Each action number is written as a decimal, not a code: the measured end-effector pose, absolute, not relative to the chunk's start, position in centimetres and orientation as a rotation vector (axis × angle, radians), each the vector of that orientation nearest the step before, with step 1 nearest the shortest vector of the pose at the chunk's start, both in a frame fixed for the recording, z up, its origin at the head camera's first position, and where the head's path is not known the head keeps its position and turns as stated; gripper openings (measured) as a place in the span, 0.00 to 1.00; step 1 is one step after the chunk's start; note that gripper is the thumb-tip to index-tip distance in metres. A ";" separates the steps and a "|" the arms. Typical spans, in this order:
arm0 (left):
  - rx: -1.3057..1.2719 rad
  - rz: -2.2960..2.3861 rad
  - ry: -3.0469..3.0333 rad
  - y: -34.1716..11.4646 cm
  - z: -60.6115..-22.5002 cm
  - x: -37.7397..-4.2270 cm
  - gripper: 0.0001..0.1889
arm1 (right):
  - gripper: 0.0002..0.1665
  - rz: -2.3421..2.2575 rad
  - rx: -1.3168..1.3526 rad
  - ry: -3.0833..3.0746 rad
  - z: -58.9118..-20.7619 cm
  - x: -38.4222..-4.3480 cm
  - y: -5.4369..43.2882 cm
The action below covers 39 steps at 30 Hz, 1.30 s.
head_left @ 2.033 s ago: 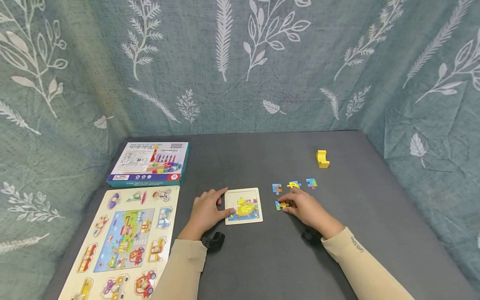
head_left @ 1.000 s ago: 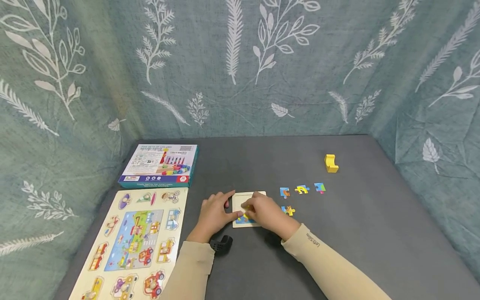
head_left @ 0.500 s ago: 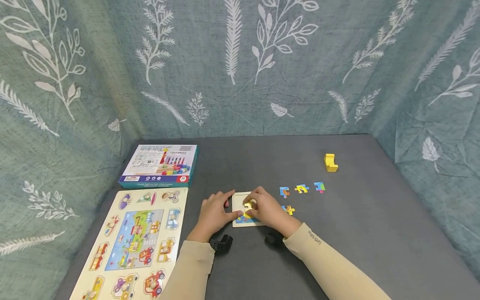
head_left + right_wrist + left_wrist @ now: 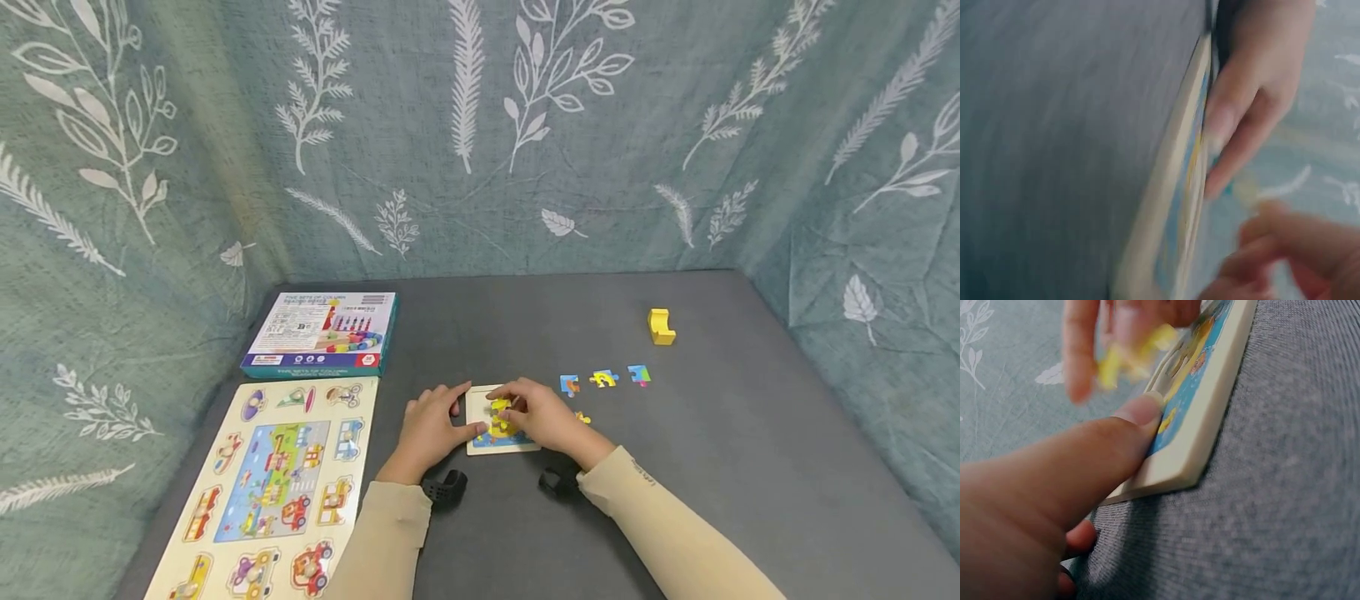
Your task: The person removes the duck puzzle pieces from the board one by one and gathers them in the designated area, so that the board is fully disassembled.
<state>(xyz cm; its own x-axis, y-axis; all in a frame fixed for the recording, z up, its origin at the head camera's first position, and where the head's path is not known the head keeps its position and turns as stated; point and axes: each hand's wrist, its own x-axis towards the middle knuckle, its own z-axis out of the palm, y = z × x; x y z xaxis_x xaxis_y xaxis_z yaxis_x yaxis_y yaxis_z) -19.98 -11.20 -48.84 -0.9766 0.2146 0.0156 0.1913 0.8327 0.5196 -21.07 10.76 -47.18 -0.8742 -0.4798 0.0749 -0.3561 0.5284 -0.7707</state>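
My left hand (image 4: 427, 433) rests at the left side of a small wooden jigsaw board (image 4: 510, 451). Its thumb presses on the board's edge, seen close up in the left wrist view, and its index finger reaches the far left corner. Between thumb and fingers, my right hand (image 4: 551, 417) pinches a yellow jigsaw piece (image 4: 499, 405) just above the board. That piece is blurred in the left wrist view. Part of a blue and yellow picture (image 4: 1175, 419) still lies in the board. Just right of the right hand lies a loose jigsaw piece (image 4: 582, 417), partly hidden.
Three loose pieces lie in a row beyond: blue and orange (image 4: 569, 385), yellow (image 4: 603, 379), blue and green (image 4: 639, 375). A yellow block (image 4: 661, 327) stands farther back. At left are a large peg puzzle board (image 4: 360, 467) and a toy box (image 4: 318, 333).
My right hand let go of a jigsaw piece on the table at right, moved left to the board and lifted a yellow piece from it. The left hand stays on the board.
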 end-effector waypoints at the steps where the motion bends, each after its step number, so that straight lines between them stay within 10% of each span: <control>1: 0.331 0.836 2.967 -11.1 -48.8 -20.0 0.40 | 0.16 -1.305 -0.693 2.609 -46.9 -21.1 11.3; 18: 0.358 0.828 2.984 -11.8 -48.5 -20.2 0.41 | 0.13 -1.166 -0.194 2.842 -45.5 -20.3 23.1; 39: 0.343 0.851 2.947 -11.4 -49.2 -20.2 0.41 | 0.05 -0.796 -0.378 3.186 -45.4 -18.1 20.9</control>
